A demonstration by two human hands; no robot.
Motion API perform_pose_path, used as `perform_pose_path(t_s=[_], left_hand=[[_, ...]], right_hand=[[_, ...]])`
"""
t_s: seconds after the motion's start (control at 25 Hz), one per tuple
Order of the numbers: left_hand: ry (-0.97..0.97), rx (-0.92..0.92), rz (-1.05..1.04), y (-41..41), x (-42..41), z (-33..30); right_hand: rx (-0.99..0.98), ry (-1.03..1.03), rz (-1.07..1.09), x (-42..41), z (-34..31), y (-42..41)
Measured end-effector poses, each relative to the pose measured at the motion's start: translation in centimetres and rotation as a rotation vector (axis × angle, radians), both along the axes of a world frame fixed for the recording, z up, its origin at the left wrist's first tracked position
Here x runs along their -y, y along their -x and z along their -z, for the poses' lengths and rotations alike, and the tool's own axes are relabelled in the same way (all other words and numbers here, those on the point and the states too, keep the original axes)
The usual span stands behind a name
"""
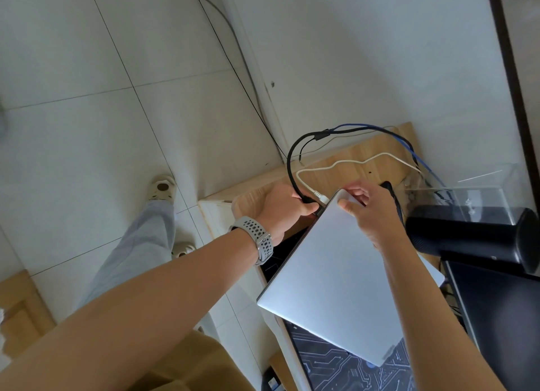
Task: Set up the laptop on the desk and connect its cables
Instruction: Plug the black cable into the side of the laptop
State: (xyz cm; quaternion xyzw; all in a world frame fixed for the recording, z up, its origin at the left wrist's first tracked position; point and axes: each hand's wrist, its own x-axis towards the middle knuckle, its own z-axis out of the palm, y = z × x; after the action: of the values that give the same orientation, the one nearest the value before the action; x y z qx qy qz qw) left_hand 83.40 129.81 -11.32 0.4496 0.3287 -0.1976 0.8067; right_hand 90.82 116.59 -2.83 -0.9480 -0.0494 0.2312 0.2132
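Observation:
A closed silver laptop (336, 274) lies tilted on the wooden desk (350, 162), partly over a dark patterned desk mat (336, 364). My left hand (280, 209), with a grey watch on the wrist, is shut on the plug end of a thick black cable (290, 162), pressed against the laptop's far left edge. My right hand (365, 206) grips the laptop's far corner, thumb on the lid. A white cable (336, 165) ends in a white plug right beside the black one at that same edge.
A black cylindrical device (467, 233) lies at the right, by a clear plastic box (482, 192). A dark monitor edge (496, 317) is at lower right. Blue and thin grey cables (409, 145) run across the desk's far end. Tiled floor and my legs are to the left.

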Motion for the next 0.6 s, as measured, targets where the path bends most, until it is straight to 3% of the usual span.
perform_pose_path(t_s=[0.32, 0.6], left_hand=[[0.012, -0.010, -0.159, 1.5, 1.9, 0.5], [-0.025, 0.006, -0.012, 0.1, 0.6, 0.4]], right_hand=[[0.020, 0.012, 0.015, 0.0, 0.5, 0.2], [0.016, 0.002, 0.046, -0.2, 0.6, 0.1]])
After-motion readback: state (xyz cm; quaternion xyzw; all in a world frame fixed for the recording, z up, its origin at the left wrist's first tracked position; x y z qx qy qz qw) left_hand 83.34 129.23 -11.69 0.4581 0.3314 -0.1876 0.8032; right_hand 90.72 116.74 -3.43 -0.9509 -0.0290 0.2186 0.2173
